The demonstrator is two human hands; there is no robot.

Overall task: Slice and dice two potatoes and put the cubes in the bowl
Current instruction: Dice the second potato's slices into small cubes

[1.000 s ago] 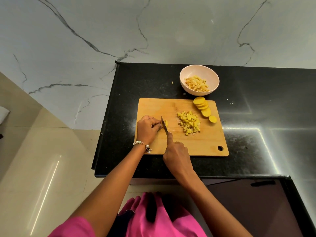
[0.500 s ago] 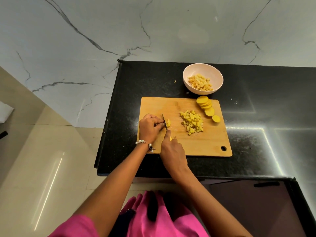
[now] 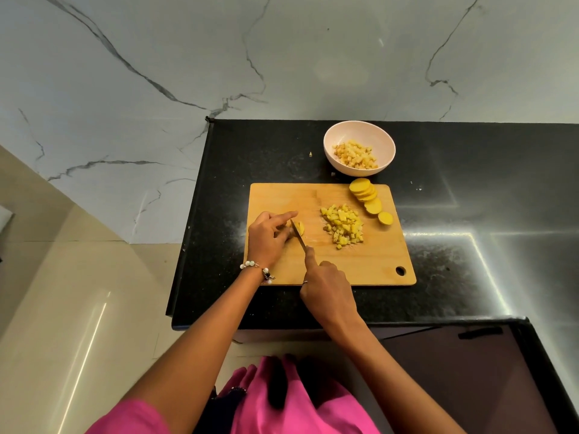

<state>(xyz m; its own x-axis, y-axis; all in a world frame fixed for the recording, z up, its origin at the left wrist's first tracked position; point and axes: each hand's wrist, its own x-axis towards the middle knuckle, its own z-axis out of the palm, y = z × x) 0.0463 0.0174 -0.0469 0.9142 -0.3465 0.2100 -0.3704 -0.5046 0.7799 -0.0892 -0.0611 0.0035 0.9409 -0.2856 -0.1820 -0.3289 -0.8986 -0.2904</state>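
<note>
Head view: left hand (image 3: 268, 238) pins a small, firm, wet-slippery potato piece (image 3: 299, 227) under curled fingers; right hand (image 3: 329, 288) grips the knife (image 3: 297, 234).

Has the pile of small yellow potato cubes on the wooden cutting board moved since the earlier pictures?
No. The pile of potato cubes lies at the same spot on the wooden cutting board, beside the row of slices.

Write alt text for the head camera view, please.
On a wooden cutting board, the right hand cuts with a knife a yellow potato piece steadied by the left hand. Diced cubes and round slices lie nearby; a pale bowl holds more.
</note>
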